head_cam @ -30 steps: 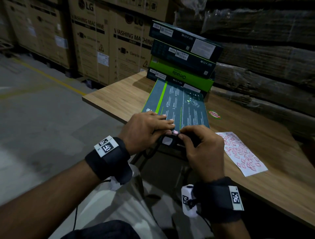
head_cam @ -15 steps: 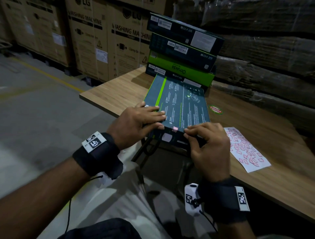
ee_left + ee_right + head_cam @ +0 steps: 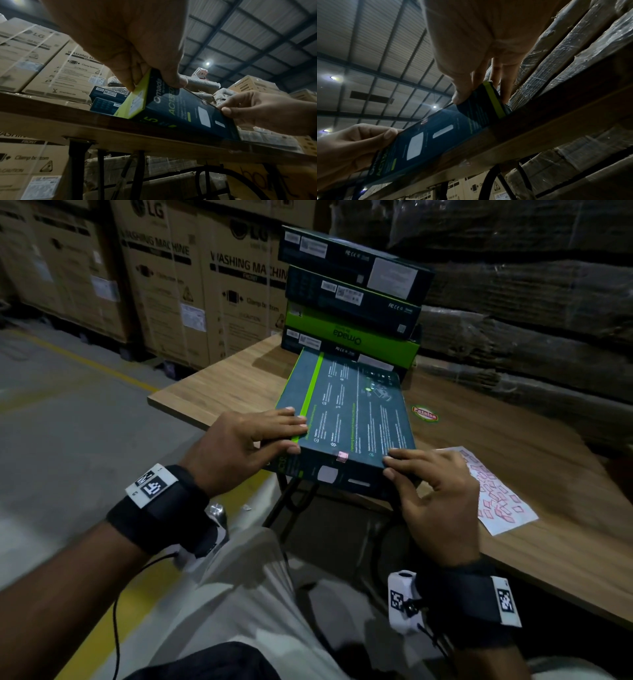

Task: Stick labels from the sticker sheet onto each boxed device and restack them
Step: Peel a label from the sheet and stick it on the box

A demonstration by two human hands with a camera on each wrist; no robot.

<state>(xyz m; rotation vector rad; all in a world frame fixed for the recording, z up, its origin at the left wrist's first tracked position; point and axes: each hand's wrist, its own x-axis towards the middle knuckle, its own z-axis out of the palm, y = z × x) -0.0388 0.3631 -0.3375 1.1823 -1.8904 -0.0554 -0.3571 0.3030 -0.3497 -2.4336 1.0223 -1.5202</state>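
A dark boxed device (image 3: 349, 412) with a green stripe lies on the table's near edge, its near end overhanging. A small pink label (image 3: 342, 456) sits on its near top edge. My left hand (image 3: 298, 436) grips the near left corner, fingers on top and thumb on the end face; the left wrist view shows the same pinch (image 3: 154, 81). My right hand (image 3: 394, 463) grips the near right corner, seen likewise in the right wrist view (image 3: 479, 92). The sticker sheet (image 3: 496, 494) lies flat to the right. Several stacked boxes (image 3: 352, 299) stand behind.
The wooden table (image 3: 222, 392) has black metal legs beneath. A red oval sticker (image 3: 424, 414) is on its top. Tall washing-machine cartons (image 3: 205, 285) stand at back left and plastic-wrapped goods (image 3: 531, 302) at back right. Concrete floor with a yellow line lies to the left.
My right hand let go of the pink label, now stuck on the box edge, and shifted to the right corner. My left hand slid to the left corner.
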